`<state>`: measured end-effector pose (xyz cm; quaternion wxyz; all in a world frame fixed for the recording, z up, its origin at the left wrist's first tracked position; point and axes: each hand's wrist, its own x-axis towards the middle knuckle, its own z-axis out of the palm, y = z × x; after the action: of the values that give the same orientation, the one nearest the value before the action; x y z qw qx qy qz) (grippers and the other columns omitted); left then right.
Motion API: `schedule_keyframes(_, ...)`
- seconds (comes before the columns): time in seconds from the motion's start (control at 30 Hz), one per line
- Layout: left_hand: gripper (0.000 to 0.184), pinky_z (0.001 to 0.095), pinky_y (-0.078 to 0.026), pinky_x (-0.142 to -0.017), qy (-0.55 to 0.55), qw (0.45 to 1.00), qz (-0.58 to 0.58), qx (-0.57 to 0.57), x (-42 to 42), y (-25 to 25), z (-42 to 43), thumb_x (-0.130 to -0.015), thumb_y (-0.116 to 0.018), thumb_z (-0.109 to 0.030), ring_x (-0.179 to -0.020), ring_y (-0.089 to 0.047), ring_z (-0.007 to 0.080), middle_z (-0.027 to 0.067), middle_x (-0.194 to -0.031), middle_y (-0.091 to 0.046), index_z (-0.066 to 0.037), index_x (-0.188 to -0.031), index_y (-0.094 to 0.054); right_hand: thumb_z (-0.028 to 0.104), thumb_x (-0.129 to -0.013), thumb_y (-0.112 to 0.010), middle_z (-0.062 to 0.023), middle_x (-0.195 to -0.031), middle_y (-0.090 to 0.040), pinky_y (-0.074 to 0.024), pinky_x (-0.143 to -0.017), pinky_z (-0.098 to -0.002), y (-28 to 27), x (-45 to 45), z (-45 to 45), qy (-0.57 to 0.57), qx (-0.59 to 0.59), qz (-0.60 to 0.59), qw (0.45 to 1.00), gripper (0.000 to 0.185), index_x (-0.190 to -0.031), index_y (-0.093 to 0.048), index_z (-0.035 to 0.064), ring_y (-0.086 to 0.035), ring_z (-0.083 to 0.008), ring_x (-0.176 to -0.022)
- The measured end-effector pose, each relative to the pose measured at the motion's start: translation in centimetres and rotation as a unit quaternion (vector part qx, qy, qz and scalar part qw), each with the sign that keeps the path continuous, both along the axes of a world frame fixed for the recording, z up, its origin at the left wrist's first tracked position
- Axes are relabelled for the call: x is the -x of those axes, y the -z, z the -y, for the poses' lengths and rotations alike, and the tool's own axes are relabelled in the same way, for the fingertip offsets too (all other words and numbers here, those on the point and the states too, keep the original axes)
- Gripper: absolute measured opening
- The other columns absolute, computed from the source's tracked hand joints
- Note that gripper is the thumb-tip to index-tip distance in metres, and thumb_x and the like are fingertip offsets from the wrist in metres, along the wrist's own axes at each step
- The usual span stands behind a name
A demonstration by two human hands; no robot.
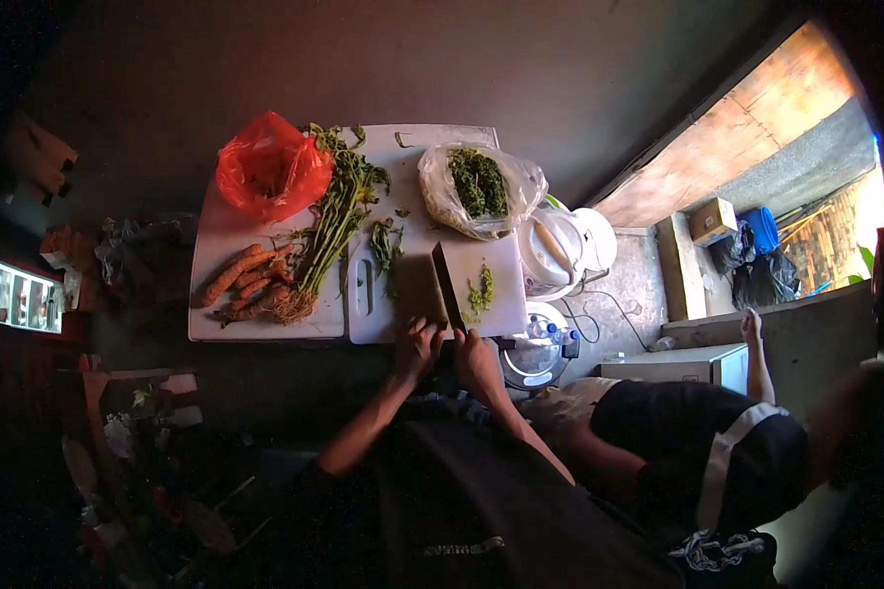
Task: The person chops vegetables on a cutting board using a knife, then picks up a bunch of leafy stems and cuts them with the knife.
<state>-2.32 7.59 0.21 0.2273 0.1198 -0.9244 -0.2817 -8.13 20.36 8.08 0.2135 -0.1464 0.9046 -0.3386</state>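
My right hand [474, 355] is closed round the handle of a knife [448, 285], whose dark blade points away over the white cutting board [506, 270]. My left hand [419, 346] is just left of it at the board's near edge, fingers curled; what it holds, if anything, is too small to name. Chopped green bits [480, 292] lie right of the blade. Some loose leaves [386, 245] rest on the board's left part. Farther left are leafy green stalks [336, 226] with roots, beside several carrots [236, 275].
A red plastic bag [273, 169] stands at the table's far left, and a clear bag of chopped greens [479, 184] at the far right. White round appliances [560, 245] are right of the table. Another person [697, 442] is close on my right.
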Motion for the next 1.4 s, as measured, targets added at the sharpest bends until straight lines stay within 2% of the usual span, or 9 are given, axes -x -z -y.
schedule_keyframes(0.2, 0.021, 0.0472, -0.046, -0.081, -0.013, 1.000, -0.001, 0.017, -0.4, -0.2, -0.6, -0.090, -0.059, -0.025, -0.089, -0.058, 0.0367, 0.0156, -0.091, -0.061, -0.006, -0.083, -0.064, 0.035, -0.099, -0.045, -0.0359, -0.076, -0.059, -0.0441, -0.067, -0.0603, 1.9, 0.1, 0.2, 0.014, -0.003, -0.005, 1.000, 0.042, -0.094, -0.055, -0.0051, -0.058, -0.0541, -0.080)
schedule_keyframes(0.27, 0.023, 0.0470, -0.046, -0.083, -0.013, 0.999, -0.023, 0.021, -0.4, -0.6, -0.4, -0.090, -0.059, -0.026, -0.090, -0.058, 0.0373, 0.0160, -0.092, -0.061, -0.005, -0.082, -0.063, 0.035, -0.099, -0.046, -0.0354, -0.075, -0.059, -0.0437, -0.065, -0.0610, 3.4, 0.9, 0.6, -0.005, 0.029, -0.065, 0.997, 0.040, -0.095, -0.053, -0.0047, -0.058, -0.0543, -0.078)
schedule_keyframes(0.57, 0.021, 0.0476, -0.046, -0.086, 0.004, 0.996, 0.083, -0.018, -0.6, -0.1, -0.2, -0.088, -0.059, -0.022, -0.092, -0.058, 0.0389, 0.0180, -0.091, -0.061, -0.003, -0.078, -0.063, 0.035, -0.099, -0.046, -0.0341, -0.076, -0.061, -0.0448, -0.067, -0.0618, 2.2, -0.2, 0.6, 0.016, -0.023, -0.007, 1.000, 0.041, -0.093, -0.053, -0.0038, -0.058, -0.0545, -0.077)
schedule_keyframes(0.67, 0.022, 0.0486, -0.045, -0.082, -0.005, 0.999, -0.040, 0.023, -0.5, 1.7, -0.1, -0.085, -0.062, -0.022, -0.090, -0.057, 0.0393, 0.0181, -0.087, -0.059, -0.003, -0.073, -0.060, 0.038, -0.099, -0.045, -0.0344, -0.077, -0.061, -0.0454, -0.067, -0.0617, 3.3, 0.6, 1.0, 0.003, 0.004, -0.068, 0.998, 0.043, -0.094, -0.053, -0.0039, -0.058, -0.0550, -0.078)
schedule_keyframes(0.87, 0.020, 0.0493, -0.044, -0.079, -0.017, 0.999, 0.017, -0.022, -0.6, 1.7, -0.1, -0.086, -0.061, -0.020, -0.090, -0.056, 0.0391, 0.0164, -0.086, -0.056, -0.003, -0.076, -0.060, 0.041, -0.099, -0.044, -0.0354, -0.078, -0.061, -0.0460, -0.068, -0.0614, 2.2, -0.5, -0.4, 0.006, -0.041, -0.002, 0.999, 0.048, -0.093, -0.055, -0.0049, -0.058, -0.0552, -0.080)
schedule_keyframes(1.03, 0.019, 0.0494, -0.044, -0.079, -0.011, 0.997, -0.076, 0.005, -1.7, -3.5, -0.6, -0.090, -0.057, -0.023, -0.090, -0.057, 0.0370, 0.0153, -0.087, -0.056, -0.006, -0.087, -0.066, 0.040, -0.100, -0.043, -0.0355, -0.076, -0.060, -0.0464, -0.066, -0.0605, 2.6, 0.5, 0.4, -0.001, -0.021, -0.033, 0.999, 0.047, -0.091, -0.055, -0.0052, -0.058, -0.0548, -0.080)
schedule_keyframes(1.2, 0.019, 0.0481, -0.044, -0.079, 0.000, 1.000, 0.011, 0.007, -0.7, -0.9, -0.1, -0.091, -0.057, -0.025, -0.089, -0.057, 0.0357, 0.0141, -0.086, -0.057, -0.009, -0.090, -0.068, 0.039, -0.100, -0.043, -0.0358, -0.082, -0.060, -0.0462, -0.068, -0.0610, 1.8, 1.0, -0.5, -0.037, 0.049, -0.068, 0.996, 0.045, -0.095, -0.055, -0.0036, -0.058, -0.0546, -0.082)
schedule_keyframes(1.3, 0.024, 0.0477, -0.045, -0.080, 0.000, 0.999, 0.034, -0.011, -0.9, -1.3, -0.1, -0.093, -0.054, -0.028, -0.089, -0.057, 0.0352, 0.0135, -0.087, -0.058, -0.009, -0.090, -0.068, 0.041, -0.100, -0.042, -0.0363, -0.084, -0.061, -0.0469, -0.069, -0.0607, 1.9, 0.0, -0.4, -0.009, -0.030, -0.006, 1.000, 0.047, -0.099, -0.055, -0.0034, -0.059, -0.0543, -0.085)
schedule_keyframes(1.4, 0.027, 0.0478, -0.045, -0.081, -0.007, 1.000, 0.025, -0.010, -1.0, -1.3, -0.5, -0.094, -0.052, -0.031, -0.089, -0.057, 0.0351, 0.0137, -0.086, -0.059, -0.009, -0.088, -0.067, 0.043, -0.100, -0.041, -0.0365, -0.084, -0.061, -0.0474, -0.072, -0.0599, 2.2, 0.3, 0.3, -0.005, -0.002, -0.019, 1.000, 0.049, -0.099, -0.056, -0.0031, -0.059, -0.0536, -0.087)
